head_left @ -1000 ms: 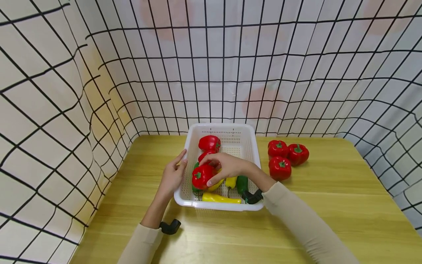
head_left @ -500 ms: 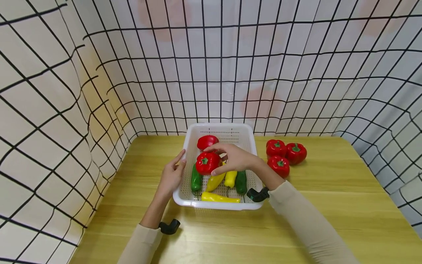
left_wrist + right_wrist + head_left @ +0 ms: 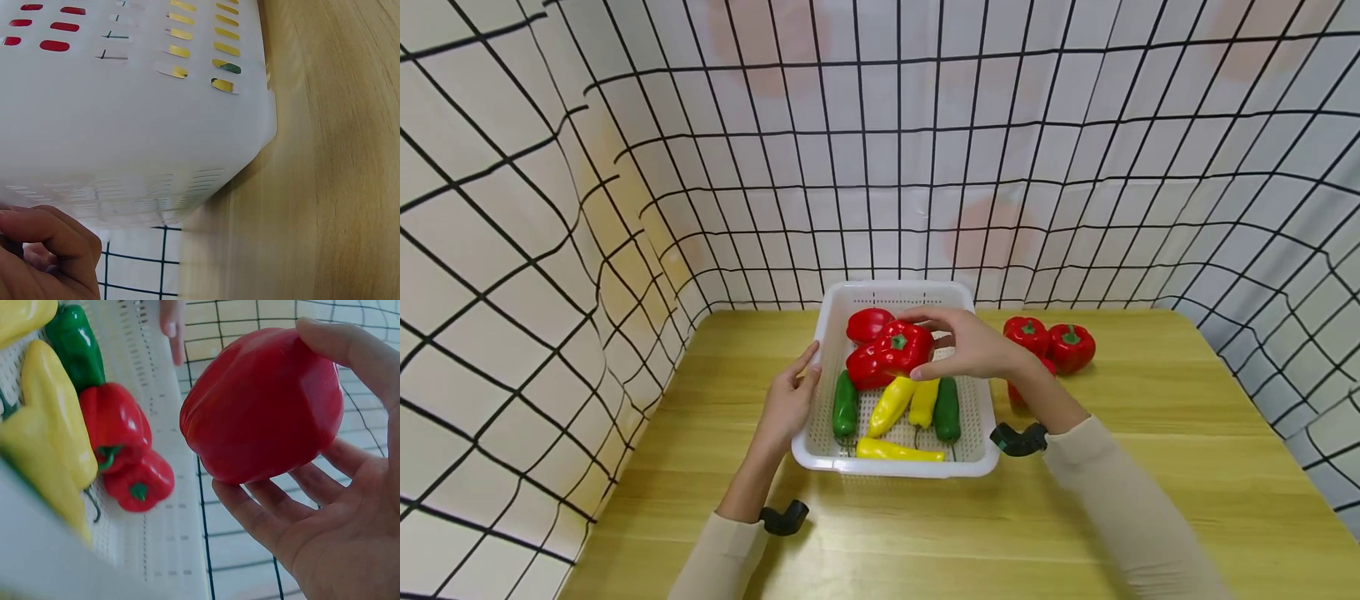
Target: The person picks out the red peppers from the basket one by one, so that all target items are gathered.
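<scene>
My right hand grips a red bell pepper between thumb and fingers, raised over the white perforated basket; the right wrist view shows this bell pepper close up. My left hand holds the basket's left rim, and its curled fingers appear beside the basket wall in the left wrist view. Inside the basket lie two red bell peppers, one at the back and one partly hidden behind the held one. Yellow peppers and two green peppers lie nearer the front.
Right of the basket, red bell peppers sit clustered on the wooden table; my right forearm partly covers one. A black wire grid backed by white cloth encloses the back and both sides.
My right hand has carried the red bell pepper from the basket's front left up and toward the back right, uncovering the peppers beneath. The left hand stays at the rim.
</scene>
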Available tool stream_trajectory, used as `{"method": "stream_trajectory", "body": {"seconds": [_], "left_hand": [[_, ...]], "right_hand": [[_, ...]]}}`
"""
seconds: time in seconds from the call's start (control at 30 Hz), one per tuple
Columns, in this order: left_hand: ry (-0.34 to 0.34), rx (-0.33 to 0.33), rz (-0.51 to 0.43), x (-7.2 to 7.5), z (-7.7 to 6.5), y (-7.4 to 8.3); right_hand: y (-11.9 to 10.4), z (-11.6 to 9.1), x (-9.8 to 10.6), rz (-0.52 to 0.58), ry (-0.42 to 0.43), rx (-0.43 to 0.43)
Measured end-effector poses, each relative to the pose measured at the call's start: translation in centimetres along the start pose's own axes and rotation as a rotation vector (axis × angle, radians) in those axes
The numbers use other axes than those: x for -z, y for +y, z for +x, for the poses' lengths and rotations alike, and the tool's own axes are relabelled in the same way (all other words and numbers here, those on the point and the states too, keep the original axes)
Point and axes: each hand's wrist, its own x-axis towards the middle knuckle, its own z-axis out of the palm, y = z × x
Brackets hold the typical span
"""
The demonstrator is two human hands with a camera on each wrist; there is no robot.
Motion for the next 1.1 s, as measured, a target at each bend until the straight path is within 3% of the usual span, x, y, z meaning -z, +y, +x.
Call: {"method": "stream_trajectory", "body": {"seconds": [0.27, 0.7, 1.1], "left_hand": [[-0.014, -0.011, -0.016, 0.2, -0.1, 0.2], [-0.009, -0.004, -0.01, 0.0, -0.1, 0.0], [-0.008, -0.003, -0.017, 0.0, 0.1, -0.1]], "right_hand": [[1.0, -3.7, 2.4, 0.024, 0.106, -0.097], [3.4, -9.3, 4.7, 0.092, 0.285, -0.117], [5.3, -13.8, 6.0, 0.073, 0.437, -0.134]]}}
